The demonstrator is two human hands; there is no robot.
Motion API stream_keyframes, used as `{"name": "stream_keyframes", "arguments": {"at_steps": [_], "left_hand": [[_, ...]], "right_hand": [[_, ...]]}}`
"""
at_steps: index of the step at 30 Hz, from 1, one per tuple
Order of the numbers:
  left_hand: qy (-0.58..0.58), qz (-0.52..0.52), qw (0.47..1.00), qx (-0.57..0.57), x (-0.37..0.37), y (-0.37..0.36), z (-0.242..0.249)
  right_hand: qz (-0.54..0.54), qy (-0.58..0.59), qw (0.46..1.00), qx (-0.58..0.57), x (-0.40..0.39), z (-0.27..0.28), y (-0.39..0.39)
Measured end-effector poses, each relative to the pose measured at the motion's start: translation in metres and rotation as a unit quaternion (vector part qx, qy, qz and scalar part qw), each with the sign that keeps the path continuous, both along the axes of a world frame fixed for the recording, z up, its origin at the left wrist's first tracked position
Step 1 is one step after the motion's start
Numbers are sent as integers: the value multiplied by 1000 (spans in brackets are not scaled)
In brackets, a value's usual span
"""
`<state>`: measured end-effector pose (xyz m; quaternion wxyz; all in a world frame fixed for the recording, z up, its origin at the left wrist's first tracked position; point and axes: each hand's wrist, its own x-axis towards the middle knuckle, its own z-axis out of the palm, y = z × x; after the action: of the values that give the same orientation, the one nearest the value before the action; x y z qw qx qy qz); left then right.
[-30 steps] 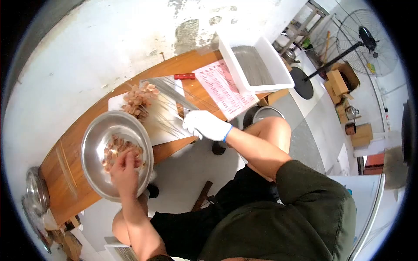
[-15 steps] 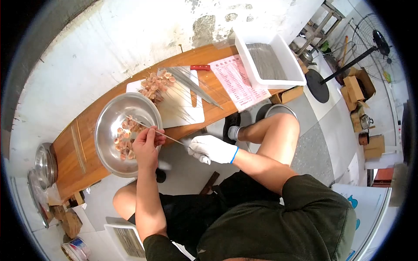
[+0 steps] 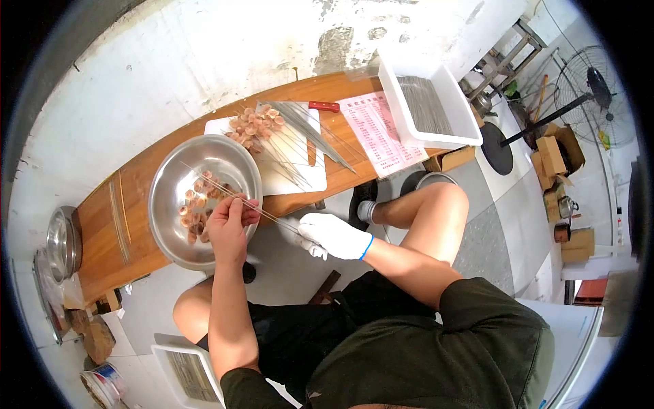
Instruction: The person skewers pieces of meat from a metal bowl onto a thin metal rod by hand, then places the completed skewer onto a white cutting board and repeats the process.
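Over the near right rim of a steel bowl (image 3: 161, 225), my bare left hand (image 3: 231, 221) pinches thin metal skewers (image 3: 274, 219). Their far tips reach across the bowl. My right hand (image 3: 332, 235), in a white glove with a blue cuff, is closed around the other end of the skewers. Inside the bowl lie small round pinkish-brown food pieces (image 3: 194, 217), partly hidden by my left hand. Beyond it, on a white cutting board (image 3: 276, 178), is a pile of skewers threaded with similar pieces (image 3: 252, 127). Bare skewers (image 3: 317, 136) lie beside that pile.
A red-handled knife (image 3: 324, 106) and a pink printed sheet (image 3: 381, 133) lie on the wooden table (image 3: 139, 170). One white bin (image 3: 465, 129) of skewers stands at its right end; another bin (image 3: 163, 365) is low at left. A fan (image 3: 501, 143) stands right.
The view has shifted slightly. The skewers between my hands now show as separate thin lines, and a tip reaches farther across the bowl. Both hands keep nearly the same position.
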<state>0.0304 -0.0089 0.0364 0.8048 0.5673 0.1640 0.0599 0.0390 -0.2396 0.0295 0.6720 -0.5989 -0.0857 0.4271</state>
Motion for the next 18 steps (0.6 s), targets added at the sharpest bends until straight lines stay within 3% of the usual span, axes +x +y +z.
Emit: {"name": "stream_keyframes", "arguments": {"at_steps": [15,18], "left_hand": [[-15,8,999,27,5,2,-9],[-7,12,1000,28,5,-3,-9]], "right_hand": [[6,17,1000,8,-2,-4,-3],[-45,20,998,32,3,-13,-6]]}}
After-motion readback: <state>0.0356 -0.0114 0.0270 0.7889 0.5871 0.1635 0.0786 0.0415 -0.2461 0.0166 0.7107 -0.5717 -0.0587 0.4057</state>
